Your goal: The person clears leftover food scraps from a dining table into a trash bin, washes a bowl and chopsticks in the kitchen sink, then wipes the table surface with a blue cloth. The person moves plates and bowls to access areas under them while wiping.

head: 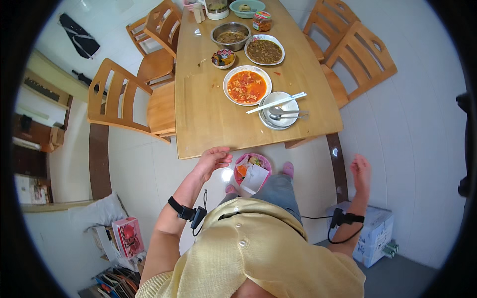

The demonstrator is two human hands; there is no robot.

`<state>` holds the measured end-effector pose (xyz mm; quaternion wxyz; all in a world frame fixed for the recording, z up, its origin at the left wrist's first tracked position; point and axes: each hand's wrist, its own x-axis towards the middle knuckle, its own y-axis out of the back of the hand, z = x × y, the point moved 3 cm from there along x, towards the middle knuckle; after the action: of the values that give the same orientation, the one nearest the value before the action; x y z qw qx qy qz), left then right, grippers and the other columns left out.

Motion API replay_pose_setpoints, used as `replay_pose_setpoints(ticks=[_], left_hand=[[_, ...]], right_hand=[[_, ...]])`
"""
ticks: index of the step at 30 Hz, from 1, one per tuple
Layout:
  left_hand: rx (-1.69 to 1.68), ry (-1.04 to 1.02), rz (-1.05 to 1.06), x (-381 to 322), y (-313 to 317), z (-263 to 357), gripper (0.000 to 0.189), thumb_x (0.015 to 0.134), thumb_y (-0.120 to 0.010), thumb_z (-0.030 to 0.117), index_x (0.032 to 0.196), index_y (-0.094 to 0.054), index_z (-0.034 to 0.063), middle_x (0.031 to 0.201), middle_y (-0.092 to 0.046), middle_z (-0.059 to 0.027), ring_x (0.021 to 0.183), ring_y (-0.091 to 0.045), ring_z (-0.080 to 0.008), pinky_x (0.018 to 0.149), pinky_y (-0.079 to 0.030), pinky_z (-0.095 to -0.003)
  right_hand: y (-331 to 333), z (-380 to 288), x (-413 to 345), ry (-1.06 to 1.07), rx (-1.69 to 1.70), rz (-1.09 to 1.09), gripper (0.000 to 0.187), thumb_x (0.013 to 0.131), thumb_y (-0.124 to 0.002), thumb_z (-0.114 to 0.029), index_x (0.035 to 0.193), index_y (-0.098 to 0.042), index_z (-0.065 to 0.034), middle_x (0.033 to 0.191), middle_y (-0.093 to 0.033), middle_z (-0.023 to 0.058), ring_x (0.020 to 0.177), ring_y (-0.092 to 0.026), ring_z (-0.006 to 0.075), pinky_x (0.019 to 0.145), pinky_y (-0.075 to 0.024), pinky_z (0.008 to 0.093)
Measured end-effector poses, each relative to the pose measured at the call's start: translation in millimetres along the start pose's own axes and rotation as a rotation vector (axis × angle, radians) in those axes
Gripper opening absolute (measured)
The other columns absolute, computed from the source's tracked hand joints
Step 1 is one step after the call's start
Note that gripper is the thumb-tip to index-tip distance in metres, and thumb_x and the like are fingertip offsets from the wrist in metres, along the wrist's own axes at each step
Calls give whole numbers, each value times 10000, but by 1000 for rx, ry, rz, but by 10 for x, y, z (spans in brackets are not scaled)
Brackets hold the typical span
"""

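Note:
My left hand [214, 161] is empty, its fingers loosely extended near the front edge of the wooden dining table [203, 123]. Out to the right, away from the table, my right hand [361, 172] hangs beside the wall, slightly blurred, with its fingers partly curled. Nearest on the tabletop is a stack of white bowls [265, 121] holding metal spoons [285, 112], with pale chopsticks [275, 103] laid across the rim. Behind the stack sits a plate of red tomato-and-egg-like food [246, 87]. A pink waste bin [269, 164] stands on the floor below the table edge.
Farther back are a dish of brown food [264, 51], a steel bowl [230, 36], a small patterned bowl [223, 59], a lidded jar [262, 21] and a green basin [247, 8]. Wooden chairs [128, 98] flank the table. A white box [372, 238] sits behind right.

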<state>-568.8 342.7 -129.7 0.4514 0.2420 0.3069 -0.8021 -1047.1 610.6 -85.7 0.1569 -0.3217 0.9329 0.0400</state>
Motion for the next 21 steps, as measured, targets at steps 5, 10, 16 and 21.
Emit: replay_pose_setpoints(ticks=[5, 10, 16, 21], left_hand=[[-152, -25, 148, 199, -271, -22, 272, 916, -509, 76, 1178, -552, 20, 1019, -665, -127, 897, -649, -191, 825, -539, -317], [-294, -51, 230, 231, -946, 138, 293, 924, -500, 72, 1210, -519, 12, 1023, -663, -126, 897, -652, -196, 826, -541, -321], [-394, -130, 358, 334, -1403, 203, 265, 941, -474, 77, 1193, -533, 20, 1037, -660, -139, 922, -656, -207, 832, -541, -319], [-506, -162, 454, 253, -1580, 76, 265, 939, -459, 53, 1191, -535, 20, 1035, -654, -143, 929, -653, -220, 816, -544, -313]], right_hand=[[784, -1262, 1104, 273, 688, -201, 101, 927, -578, -91, 987, -558, -13, 810, -558, 32, 726, -528, 106, 682, -459, 223], [12, -2878, 2270, 663, 1322, -713, 23, 914, -545, -19, 904, -536, -38, 744, -475, 24, 742, -484, 142, 755, -414, 327], [-2363, -3065, 2418, 255, 705, -1061, 62, 902, -576, -59, 927, -541, -14, 768, -503, 42, 716, -498, 150, 737, -427, 298], [-3324, -1421, 1622, 375, -610, -1481, 205, 881, -614, -176, 1020, -665, -34, 950, -683, 72, 757, -628, 164, 698, -506, 306]])
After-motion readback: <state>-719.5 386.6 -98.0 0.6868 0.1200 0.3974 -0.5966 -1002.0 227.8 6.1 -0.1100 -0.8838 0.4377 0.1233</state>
